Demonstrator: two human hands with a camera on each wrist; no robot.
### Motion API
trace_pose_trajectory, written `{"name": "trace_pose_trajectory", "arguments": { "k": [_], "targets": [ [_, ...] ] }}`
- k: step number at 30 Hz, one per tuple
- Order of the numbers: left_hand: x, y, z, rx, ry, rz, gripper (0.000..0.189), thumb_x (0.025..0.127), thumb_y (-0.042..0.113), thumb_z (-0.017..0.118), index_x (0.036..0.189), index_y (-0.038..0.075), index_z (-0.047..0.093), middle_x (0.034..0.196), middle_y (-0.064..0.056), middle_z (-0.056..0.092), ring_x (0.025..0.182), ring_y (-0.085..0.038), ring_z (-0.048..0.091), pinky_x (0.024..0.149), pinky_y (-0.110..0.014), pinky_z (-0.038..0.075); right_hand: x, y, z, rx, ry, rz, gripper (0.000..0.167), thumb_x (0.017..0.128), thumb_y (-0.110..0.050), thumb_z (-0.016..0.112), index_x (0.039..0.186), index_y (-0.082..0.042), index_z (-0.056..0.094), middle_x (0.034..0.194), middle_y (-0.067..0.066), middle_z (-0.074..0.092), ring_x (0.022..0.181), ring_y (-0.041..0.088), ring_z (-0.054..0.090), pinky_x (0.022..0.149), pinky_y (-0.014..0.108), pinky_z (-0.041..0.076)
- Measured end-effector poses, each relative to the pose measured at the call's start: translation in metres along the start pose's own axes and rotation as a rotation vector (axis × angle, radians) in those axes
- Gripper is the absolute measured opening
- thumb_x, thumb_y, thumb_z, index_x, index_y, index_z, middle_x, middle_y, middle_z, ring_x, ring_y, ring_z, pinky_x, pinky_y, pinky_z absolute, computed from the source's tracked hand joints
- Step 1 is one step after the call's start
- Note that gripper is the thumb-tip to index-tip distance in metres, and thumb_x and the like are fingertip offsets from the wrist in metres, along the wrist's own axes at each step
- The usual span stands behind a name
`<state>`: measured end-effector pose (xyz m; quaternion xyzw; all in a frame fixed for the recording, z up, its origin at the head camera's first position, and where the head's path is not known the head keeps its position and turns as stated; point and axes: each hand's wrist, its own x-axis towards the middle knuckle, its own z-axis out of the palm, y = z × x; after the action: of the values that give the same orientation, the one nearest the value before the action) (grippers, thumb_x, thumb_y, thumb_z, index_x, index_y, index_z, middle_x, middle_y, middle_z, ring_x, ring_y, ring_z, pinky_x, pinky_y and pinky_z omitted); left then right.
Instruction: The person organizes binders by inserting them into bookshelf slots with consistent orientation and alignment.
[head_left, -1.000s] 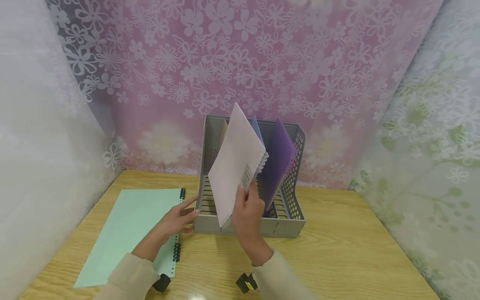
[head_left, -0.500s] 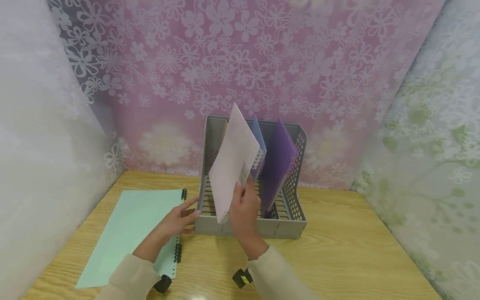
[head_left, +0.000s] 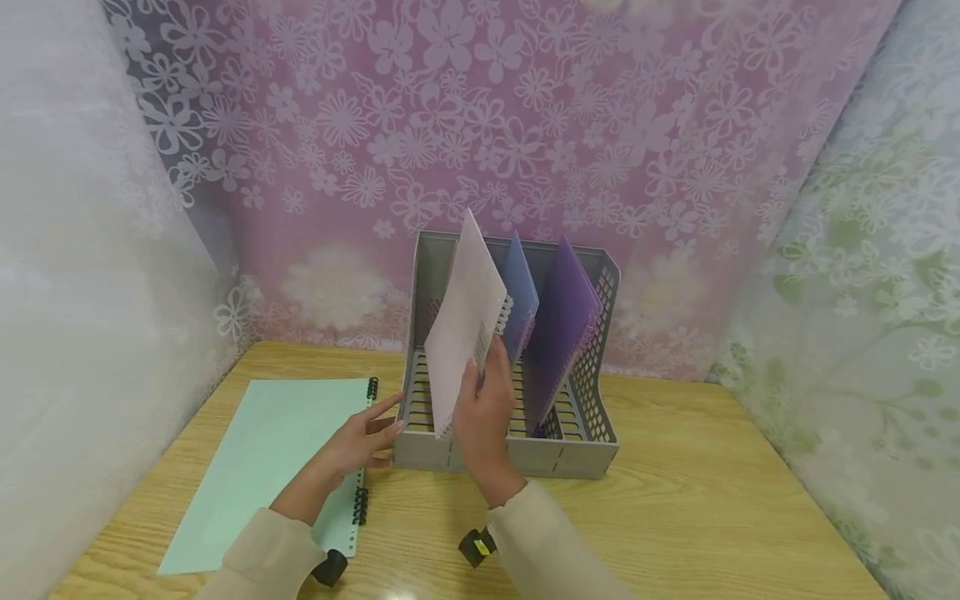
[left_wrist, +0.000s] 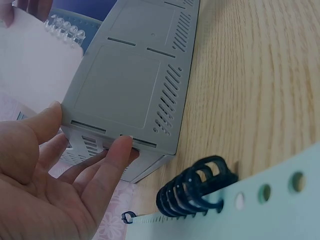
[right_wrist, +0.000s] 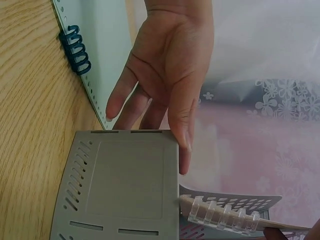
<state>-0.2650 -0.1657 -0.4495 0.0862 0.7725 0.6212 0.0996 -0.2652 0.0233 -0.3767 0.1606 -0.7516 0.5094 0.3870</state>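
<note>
My right hand [head_left: 483, 421] pinches a pale pink spiral notebook [head_left: 463, 321] by its lower spine side, thumb on the cover near a barcode label. The notebook stands tilted in the left part of a grey file organizer [head_left: 525, 457]. My left hand [head_left: 356, 446] touches the organizer's front left corner with its fingers extended and spread; the left wrist view shows the thumb at the edge of the grey wall [left_wrist: 120, 85]. Inside the organizer, a blue notebook [head_left: 519, 292] and a purple notebook [head_left: 566, 325] stand to the right of the pink one.
A mint-green cover [head_left: 270, 450] with black binding rings [head_left: 361, 506] lies on the wooden table [head_left: 697, 492], left of the organizer and partly under my left forearm. Behind the table hangs a pink flowered curtain [head_left: 450, 125], with pale curtains on both sides.
My right hand has shifted slightly left and away from me, bringing the pink notebook deeper into the organizer's left part. More of the blue notebook shows. My left hand stays at the corner.
</note>
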Motion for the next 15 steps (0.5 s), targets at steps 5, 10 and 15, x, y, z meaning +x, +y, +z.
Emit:
{"name": "trace_pose_trajectory", "arguments": {
  "k": [5,10,15],
  "targets": [
    [0.001,-0.001,0.001,-0.001,0.011,-0.009,0.061,0.101,0.026,0.053,0.155,0.021,0.025,0.150,-0.029,0.032,0.128,-0.046,0.046,0.085,-0.052,0.054,0.002,0.001,0.005,-0.025,0.016,0.010,0.044,0.103,-0.008,0.044,0.145,0.005,0.039,0.148,0.022,0.038,0.133,0.036,0.041,0.103,0.053,0.042],
    [0.000,-0.001,0.000,-0.006,0.011,-0.013,0.064,0.100,0.029,0.055,0.156,0.020,0.024,0.150,-0.029,0.032,0.128,-0.046,0.046,0.085,-0.053,0.054,0.003,0.003,0.010,-0.036,0.008,0.037,0.045,0.104,-0.011,0.043,0.146,0.005,0.037,0.151,0.018,0.035,0.136,0.034,0.038,0.106,0.052,0.038],
    [-0.001,0.001,0.001,-0.002,0.001,-0.007,0.064,0.101,0.028,0.054,0.156,0.020,0.023,0.150,-0.030,0.031,0.128,-0.046,0.046,0.085,-0.053,0.054,0.005,0.007,0.014,-0.059,0.057,-0.004,0.043,0.103,-0.010,0.045,0.143,0.006,0.042,0.148,0.020,0.039,0.132,0.036,0.043,0.103,0.052,0.041]
  ]
}}
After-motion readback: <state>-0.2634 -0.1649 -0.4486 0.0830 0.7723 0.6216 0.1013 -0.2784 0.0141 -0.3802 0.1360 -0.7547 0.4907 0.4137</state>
